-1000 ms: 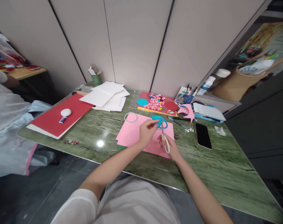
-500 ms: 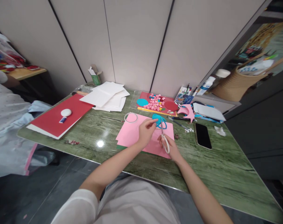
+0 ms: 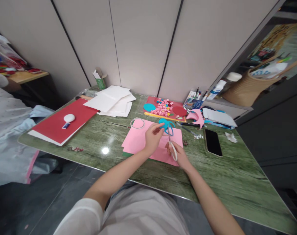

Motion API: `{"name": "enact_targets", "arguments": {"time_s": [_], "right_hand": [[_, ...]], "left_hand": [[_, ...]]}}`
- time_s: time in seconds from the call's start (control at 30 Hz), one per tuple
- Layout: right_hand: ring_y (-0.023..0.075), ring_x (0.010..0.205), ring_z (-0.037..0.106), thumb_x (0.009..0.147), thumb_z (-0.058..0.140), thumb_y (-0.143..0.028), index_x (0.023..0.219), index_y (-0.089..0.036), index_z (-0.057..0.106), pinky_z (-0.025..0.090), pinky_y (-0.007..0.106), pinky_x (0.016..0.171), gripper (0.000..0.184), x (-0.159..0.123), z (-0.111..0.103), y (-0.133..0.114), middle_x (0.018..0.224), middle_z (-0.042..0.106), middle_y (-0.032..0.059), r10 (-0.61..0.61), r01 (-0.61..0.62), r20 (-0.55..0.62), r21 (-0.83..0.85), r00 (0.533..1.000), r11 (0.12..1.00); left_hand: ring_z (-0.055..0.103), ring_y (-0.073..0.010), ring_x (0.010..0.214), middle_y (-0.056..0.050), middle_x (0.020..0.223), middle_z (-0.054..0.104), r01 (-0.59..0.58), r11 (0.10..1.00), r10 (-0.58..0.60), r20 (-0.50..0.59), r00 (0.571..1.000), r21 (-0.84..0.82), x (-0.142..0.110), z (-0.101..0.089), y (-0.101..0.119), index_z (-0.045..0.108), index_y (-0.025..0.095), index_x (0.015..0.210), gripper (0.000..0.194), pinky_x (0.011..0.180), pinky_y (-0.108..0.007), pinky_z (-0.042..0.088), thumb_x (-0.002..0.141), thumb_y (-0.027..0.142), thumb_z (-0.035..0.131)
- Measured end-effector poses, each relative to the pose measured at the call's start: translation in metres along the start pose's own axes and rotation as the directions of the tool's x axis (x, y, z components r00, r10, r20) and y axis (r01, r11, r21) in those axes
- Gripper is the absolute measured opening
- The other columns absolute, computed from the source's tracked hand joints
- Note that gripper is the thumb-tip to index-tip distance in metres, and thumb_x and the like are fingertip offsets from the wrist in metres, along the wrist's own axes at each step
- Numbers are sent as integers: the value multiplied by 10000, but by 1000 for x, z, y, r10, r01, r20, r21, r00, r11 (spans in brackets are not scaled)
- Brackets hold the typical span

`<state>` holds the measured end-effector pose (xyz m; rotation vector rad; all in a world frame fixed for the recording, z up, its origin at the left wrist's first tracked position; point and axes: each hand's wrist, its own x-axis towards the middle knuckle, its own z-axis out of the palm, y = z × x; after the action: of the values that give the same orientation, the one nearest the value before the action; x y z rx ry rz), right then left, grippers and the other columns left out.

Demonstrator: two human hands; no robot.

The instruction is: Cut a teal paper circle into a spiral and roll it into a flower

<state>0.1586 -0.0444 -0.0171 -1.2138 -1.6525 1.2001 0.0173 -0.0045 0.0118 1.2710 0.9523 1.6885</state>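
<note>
Between the fingers of my left hand [image 3: 152, 137] is a piece of blue paper [image 3: 163, 123], with a thin curled blue strip hanging off its right side. My right hand [image 3: 179, 154] is closed round the white handles of a pair of scissors [image 3: 173, 150]. The blades point away from me and meet the blue paper's edge. Under both hands lie pink sheets [image 3: 136, 140], with a green sheet showing below their near edge. A pale ring [image 3: 137, 123] rests on the pink paper's far left corner.
Behind my hands, a red sheet carries small pink pieces [image 3: 164, 107] and a blue disc [image 3: 149, 107]. White sheets [image 3: 114, 99] and a red sheet [image 3: 52, 122] lie left. To the right are a phone [image 3: 213, 142] and pink scrap [image 3: 196, 117]. Another person [image 3: 8, 130] is at far left.
The blue paper has turned slightly in my left hand, and its loose strip hangs differently. The scissors have shifted a little to the left along its edge.
</note>
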Motion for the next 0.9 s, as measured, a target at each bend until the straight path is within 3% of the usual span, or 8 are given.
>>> {"name": "enact_targets", "arguments": {"time_s": [0.6, 0.9], "right_hand": [[103, 511, 392, 824, 394, -469, 774, -172, 504, 324, 229, 508, 321, 0, -1, -3, 541, 435, -29, -8, 9, 47, -20, 999, 1000], [112, 514, 407, 812, 402, -483, 794, -175, 506, 344, 235, 516, 325, -1, -1, -2, 544, 448, -25, -7, 7, 11, -1, 1000, 1000]], "left_hand": [[538, -129, 790, -54, 894, 578, -27, 999, 28, -48, 998, 18, 2, -1, 1, 628, 188, 946, 248, 687, -257, 451, 714, 262, 581], [539, -128, 776, -52, 880, 582, -31, 998, 31, -4, 1000, 49, 1, 1, -3, 636, 192, 935, 240, 677, -252, 445, 702, 217, 584]]}}
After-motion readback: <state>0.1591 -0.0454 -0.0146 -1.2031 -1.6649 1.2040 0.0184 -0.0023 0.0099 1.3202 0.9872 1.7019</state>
